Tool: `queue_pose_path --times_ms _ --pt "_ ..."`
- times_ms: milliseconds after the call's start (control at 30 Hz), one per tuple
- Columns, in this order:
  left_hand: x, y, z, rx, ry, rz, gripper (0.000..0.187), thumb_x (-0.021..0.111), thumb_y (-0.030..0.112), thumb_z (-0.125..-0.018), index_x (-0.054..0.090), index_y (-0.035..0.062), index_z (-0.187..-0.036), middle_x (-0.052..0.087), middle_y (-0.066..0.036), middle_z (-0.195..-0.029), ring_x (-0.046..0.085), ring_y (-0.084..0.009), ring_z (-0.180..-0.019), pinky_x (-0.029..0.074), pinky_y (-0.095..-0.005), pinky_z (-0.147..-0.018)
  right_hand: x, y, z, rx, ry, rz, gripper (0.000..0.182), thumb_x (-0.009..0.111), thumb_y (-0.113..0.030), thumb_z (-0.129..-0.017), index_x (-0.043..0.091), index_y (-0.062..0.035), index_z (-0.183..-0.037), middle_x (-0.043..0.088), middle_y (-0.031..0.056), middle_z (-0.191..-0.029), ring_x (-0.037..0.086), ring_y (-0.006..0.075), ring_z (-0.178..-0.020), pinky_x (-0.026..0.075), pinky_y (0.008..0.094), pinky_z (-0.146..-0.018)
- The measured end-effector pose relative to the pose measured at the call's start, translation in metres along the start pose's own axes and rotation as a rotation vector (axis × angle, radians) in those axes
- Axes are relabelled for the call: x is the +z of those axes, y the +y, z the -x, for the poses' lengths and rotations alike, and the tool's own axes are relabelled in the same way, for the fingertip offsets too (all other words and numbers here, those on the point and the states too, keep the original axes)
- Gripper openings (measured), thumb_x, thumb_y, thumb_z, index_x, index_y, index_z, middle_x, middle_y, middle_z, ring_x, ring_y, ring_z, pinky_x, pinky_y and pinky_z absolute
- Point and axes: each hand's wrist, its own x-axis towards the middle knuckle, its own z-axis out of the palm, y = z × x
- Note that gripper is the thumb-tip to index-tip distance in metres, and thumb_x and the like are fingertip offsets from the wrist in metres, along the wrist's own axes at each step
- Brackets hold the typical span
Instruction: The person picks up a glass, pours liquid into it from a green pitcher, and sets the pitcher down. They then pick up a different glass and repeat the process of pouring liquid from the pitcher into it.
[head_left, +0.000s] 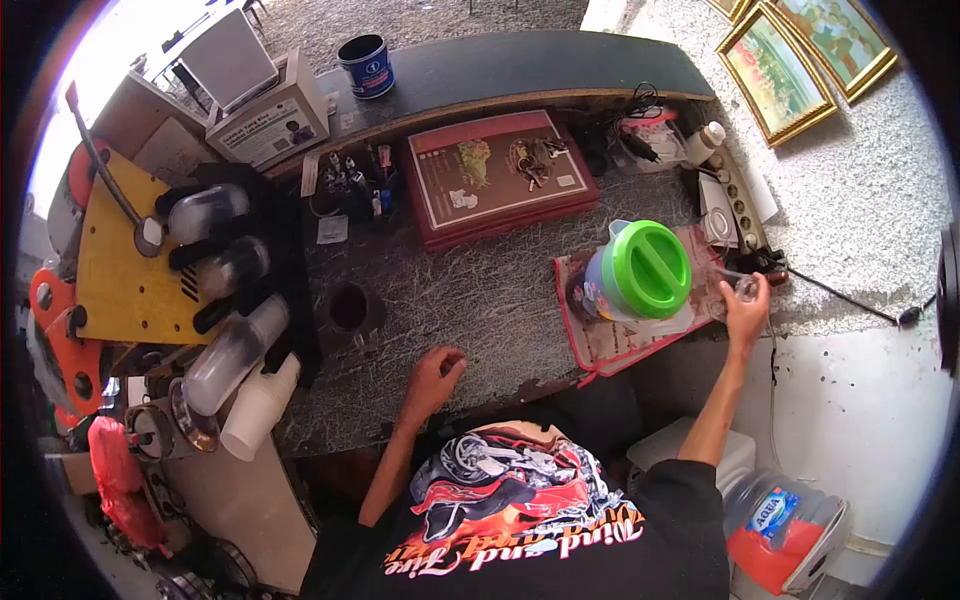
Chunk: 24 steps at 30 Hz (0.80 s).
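My right hand [746, 306] is closed on a small clear glass [741, 286], just right of a pitcher with a green lid [648, 270]. The pitcher stands on a pink-edged cloth [590, 345]. My left hand [436, 380] rests near the front edge of the dark counter [470, 290], its fingers curled; whether anything is in them is hidden. A glass of dark drink [350, 308] stands to the left of that hand.
Red-brown menu boards [500, 175] lie at the back centre. Stacked plastic cups [235, 355] jut in from the left. A blue tin [367, 68] stands on the raised ledge [520, 65]. A power strip [743, 215] lies at the right.
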Motion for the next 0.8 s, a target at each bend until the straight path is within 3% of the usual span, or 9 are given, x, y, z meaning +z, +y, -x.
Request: queue_pose_path --times_ms 100,233,300,433,567,633,700,767,800 --pt "-0.001 0.009 -0.001 0.005 -0.008 0.024 0.021 0.067 0.016 -0.091 0.068 0.0008 -0.105 0.068 -0.012 -0.097 0.066 -0.0242 -0.084 0.052 -0.0351 -0.074 -0.049 -0.077 0.02 -0.099 0.191 -0.223 0.064 0.086 -0.023 -0.078 0.056 -0.0008 -0.13 0.061 0.0138 -0.124 0.06 0.0235 -0.113 0.049 0.0351 -0.095" --pt "-0.011 0.048 0.003 0.139 0.038 0.108 0.018 0.07 0.013 -0.089 0.068 0.0019 -0.103 0.068 -0.011 -0.096 0.067 -0.0219 -0.084 0.051 -0.0326 -0.074 -0.081 -0.145 0.051 -0.22 0.285 -0.797 0.072 0.081 -0.004 -0.08 0.042 0.0036 -0.14 0.053 0.019 -0.133 0.06 0.0323 -0.118 0.049 0.0374 -0.098" --pt "-0.019 0.063 0.006 0.199 0.055 0.133 0.017 0.071 0.012 -0.088 0.069 0.002 -0.102 0.068 -0.011 -0.094 0.067 -0.021 -0.083 0.051 -0.0319 -0.074 -0.081 -0.165 0.074 -0.251 0.25 -0.869 0.077 0.079 -0.012 -0.083 0.035 0.0035 -0.144 0.051 0.0205 -0.133 0.059 0.0366 -0.118 0.051 0.0394 -0.096" --pt "-0.034 0.095 0.009 0.306 -0.104 0.272 0.05 0.08 0.019 -0.081 0.06 0.0042 -0.124 0.064 -0.01 -0.114 0.063 -0.0221 -0.103 0.05 -0.035 -0.086 -0.054 -0.227 0.147 0.073 -0.442 -1.754 0.077 0.071 -0.033 -0.085 0.036 0.0003 -0.145 0.051 0.0199 -0.132 0.057 0.0376 -0.12 0.048 0.0438 -0.099" --pt "-0.031 0.103 0.014 0.464 -0.114 0.491 0.094 0.086 0.027 -0.074 0.034 0.0039 -0.149 0.047 -0.013 -0.146 0.046 -0.0282 -0.135 0.043 -0.039 -0.106 0.034 -0.236 0.22 0.565 -1.19 -1.816 0.065 0.06 -0.034 -0.092 0.038 -0.0046 -0.146 0.054 0.0148 -0.132 0.057 0.0298 -0.119 0.049 0.0454 -0.099" --pt "-0.032 0.074 0.021 0.449 -0.192 0.365 0.096 0.085 0.025 -0.076 0.029 0.0023 -0.151 0.04 -0.016 -0.151 0.039 -0.0305 -0.141 0.039 -0.0404 -0.111 0.075 -0.248 0.251 0.711 -1.301 -1.835 0.058 0.056 -0.033 -0.096 0.04 -0.0052 -0.145 0.055 0.0122 -0.131 0.06 0.0241 -0.114 0.051 0.0414 -0.093" --pt "-0.017 0.03 0.023 0.121 -0.044 0.637 0.09 0.082 0.021 -0.078 0.031 0.0018 -0.149 0.043 -0.018 -0.149 0.043 -0.0297 -0.139 0.038 -0.0418 -0.111 0.106 -0.241 0.266 0.699 -1.384 -1.586 0.056 0.054 -0.035 -0.099 0.041 -0.0045 -0.144 0.056 0.0119 -0.13 0.062 0.0219 -0.11 0.053 0.0384 -0.088" --pt "-0.018 0.023 0.027 0.093 0.027 0.696 0.082 0.079 0.016 -0.078 0.035 0.0004 -0.146 0.047 -0.018 -0.145 0.046 -0.0302 -0.136 0.04 -0.0428 -0.109 0.118 -0.24 0.272 0.685 -1.442 -1.334 0.054 0.052 -0.036 -0.101 0.043 -0.0038 -0.144 0.057 0.0117 -0.129 0.063 0.0196 -0.106 0.054 0.0354 -0.083" --pt "-0.019 0.024 0.029 0.096 0.132 0.538 0.079 0.079 0.015 -0.077 0.039 -0.0002 -0.143 0.051 -0.018 -0.14 0.05 -0.0298 -0.132 0.043 -0.0421 -0.107 0.122 -0.242 0.271 0.497 -1.422 -1.124 0.053 0.051 -0.037 -0.102 0.044 -0.0039 -0.142 0.058 0.0122 -0.13 0.065 0.0198 -0.102 0.055 0.0329 -0.081"
